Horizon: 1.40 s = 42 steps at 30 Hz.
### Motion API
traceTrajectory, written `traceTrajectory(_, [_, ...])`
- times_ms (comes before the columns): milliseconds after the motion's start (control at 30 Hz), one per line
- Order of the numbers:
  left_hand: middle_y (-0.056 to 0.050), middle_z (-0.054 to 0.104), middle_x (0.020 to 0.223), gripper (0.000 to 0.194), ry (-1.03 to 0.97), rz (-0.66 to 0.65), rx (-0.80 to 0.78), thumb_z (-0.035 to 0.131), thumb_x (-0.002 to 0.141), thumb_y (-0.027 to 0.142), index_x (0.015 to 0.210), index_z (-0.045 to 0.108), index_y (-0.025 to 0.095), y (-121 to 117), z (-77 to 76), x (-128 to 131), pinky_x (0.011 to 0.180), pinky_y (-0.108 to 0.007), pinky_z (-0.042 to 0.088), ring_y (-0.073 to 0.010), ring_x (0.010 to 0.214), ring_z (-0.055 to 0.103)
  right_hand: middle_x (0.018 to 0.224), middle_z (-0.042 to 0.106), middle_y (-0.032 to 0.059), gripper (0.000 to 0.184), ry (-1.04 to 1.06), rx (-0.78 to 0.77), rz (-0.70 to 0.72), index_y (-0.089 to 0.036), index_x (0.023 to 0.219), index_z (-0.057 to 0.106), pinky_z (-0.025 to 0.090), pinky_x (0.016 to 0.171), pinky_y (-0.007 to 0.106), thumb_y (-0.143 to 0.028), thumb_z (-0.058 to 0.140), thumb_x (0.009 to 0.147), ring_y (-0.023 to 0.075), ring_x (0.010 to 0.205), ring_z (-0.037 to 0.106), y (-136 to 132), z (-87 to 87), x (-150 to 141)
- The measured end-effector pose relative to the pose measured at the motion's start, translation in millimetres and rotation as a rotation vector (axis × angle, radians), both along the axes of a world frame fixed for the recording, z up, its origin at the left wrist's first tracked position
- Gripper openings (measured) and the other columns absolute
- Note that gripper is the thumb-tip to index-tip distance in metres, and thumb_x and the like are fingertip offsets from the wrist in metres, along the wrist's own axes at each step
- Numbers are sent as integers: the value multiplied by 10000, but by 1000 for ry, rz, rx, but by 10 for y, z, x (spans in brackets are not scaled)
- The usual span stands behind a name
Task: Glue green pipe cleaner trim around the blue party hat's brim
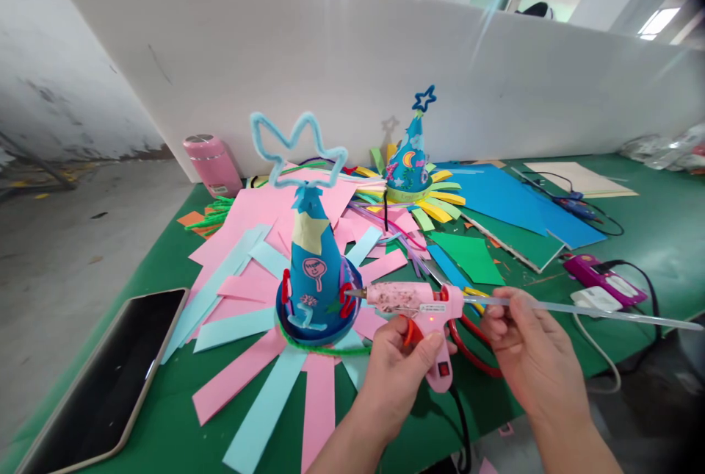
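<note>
My left hand (399,364) grips a pink hot glue gun (418,305) by its handle, a finger on the orange trigger. Its nozzle points left and touches the lower side of a blue paper cone hat (313,275) topped by a light-blue pipe-cleaner star (297,151). Pink and light-blue paper strips (258,378) fan out around the hat's base. My right hand (521,345) pinches the clear glue stick (578,309) that sticks out of the back of the gun.
A second decorated cone hat (410,162) with yellow and green strips stands farther back. A phone (99,386) lies at the front left, a pink bottle (212,165) at the back left. Blue and green sheets (512,202), cables and a purple device (598,275) lie right.
</note>
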<state>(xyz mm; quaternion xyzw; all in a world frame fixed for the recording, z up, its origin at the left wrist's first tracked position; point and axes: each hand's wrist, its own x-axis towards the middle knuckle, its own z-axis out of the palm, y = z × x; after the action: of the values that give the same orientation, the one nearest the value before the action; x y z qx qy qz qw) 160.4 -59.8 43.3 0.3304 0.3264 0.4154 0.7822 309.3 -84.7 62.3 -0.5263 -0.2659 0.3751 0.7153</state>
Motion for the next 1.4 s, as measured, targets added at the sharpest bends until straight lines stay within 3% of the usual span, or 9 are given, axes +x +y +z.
traceTrajectory(300, [-59, 706, 786, 295, 5, -18, 43, 739, 645, 376, 805, 656, 142, -24, 36, -8, 638, -243, 476, -185, 740, 650, 560, 465, -42, 205, -125, 34, -120, -181, 646, 626, 318, 417, 152, -363, 667, 729, 45, 502, 411, 35, 53, -22])
traceTrajectory(433, [-63, 709, 801, 289, 10, -31, 62, 730, 657, 368, 831, 672, 144, -12, 35, -14, 644, -248, 477, -195, 749, 652, 512, 445, -50, 257, -94, 9, -61, -176, 615, 621, 300, 395, 149, -412, 680, 699, 35, 450, 387, 61, 75, -27])
traceTrajectory(600, [-58, 709, 782, 259, 52, -26, 121, 705, 684, 373, 814, 686, 150, -9, 43, -36, 638, -239, 473, -177, 716, 644, 570, 554, -7, 228, -51, -46, 42, -181, 697, 673, 387, 435, 178, -384, 744, 623, 62, 482, 476, 61, 80, 43])
traceTrajectory(933, [-74, 708, 767, 273, 113, -28, 176, 691, 691, 395, 771, 697, 134, -10, 32, -16, 656, -251, 472, -183, 709, 631, 443, 419, -58, 351, -23, -31, 2, -160, 511, 512, 265, 358, 151, -410, 706, 662, 32, 397, 341, 100, 59, -47])
traceTrajectory(1167, [-81, 711, 764, 285, 142, -8, 178, 689, 691, 401, 791, 691, 133, -23, 20, -18, 639, -247, 468, -183, 691, 630, 549, 522, -20, 230, -42, -50, 4, -163, 660, 631, 332, 402, 164, -368, 733, 640, 62, 481, 447, 83, 30, -5])
traceTrajectory(1400, [-79, 701, 740, 306, 119, -28, 148, 699, 668, 423, 761, 685, 131, -23, 79, -17, 610, -240, 448, -173, 676, 609, 468, 432, -50, 308, -47, -52, 13, -151, 547, 564, 272, 374, 153, -399, 715, 652, 33, 418, 356, 78, 16, -14])
